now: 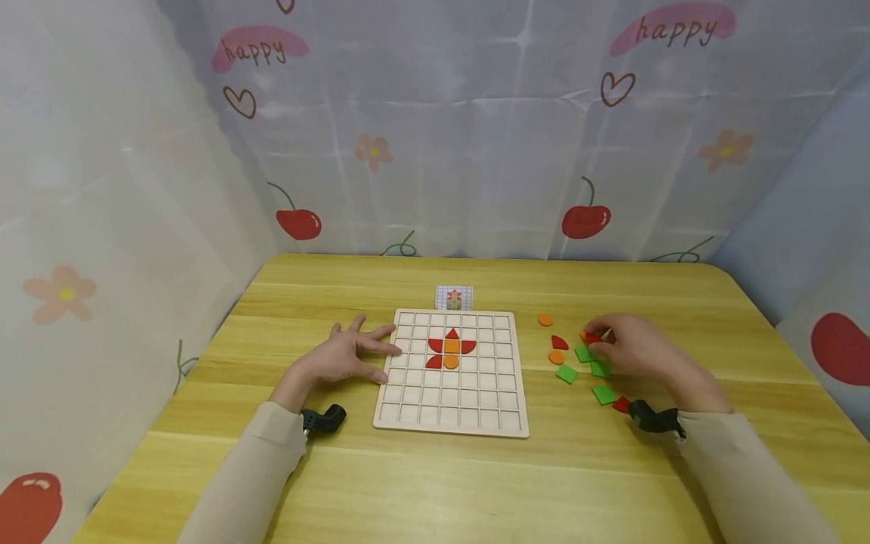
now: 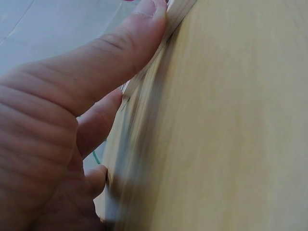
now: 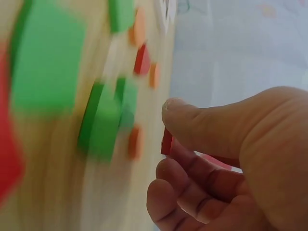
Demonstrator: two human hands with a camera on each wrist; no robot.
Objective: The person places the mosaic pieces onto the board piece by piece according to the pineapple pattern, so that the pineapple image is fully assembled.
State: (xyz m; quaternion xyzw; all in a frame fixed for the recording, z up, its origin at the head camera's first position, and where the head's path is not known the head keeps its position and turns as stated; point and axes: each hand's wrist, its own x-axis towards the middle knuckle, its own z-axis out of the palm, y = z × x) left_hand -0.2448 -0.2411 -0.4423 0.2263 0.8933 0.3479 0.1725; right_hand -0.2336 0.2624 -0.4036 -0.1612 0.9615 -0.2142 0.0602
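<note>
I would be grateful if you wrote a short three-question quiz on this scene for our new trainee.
1. Multiple choice: what colour is the thin piece that the right hand pinches?
A) green
B) red
C) orange
2. Fill in the blank: on the grid board, the orange circle lies directly on the near side of an orange ____.
3. True or false: the small card lies at the board's near edge, the one closest to the person.

Key:
1. B, red.
2. square
3. False; it lies at the far edge.
</note>
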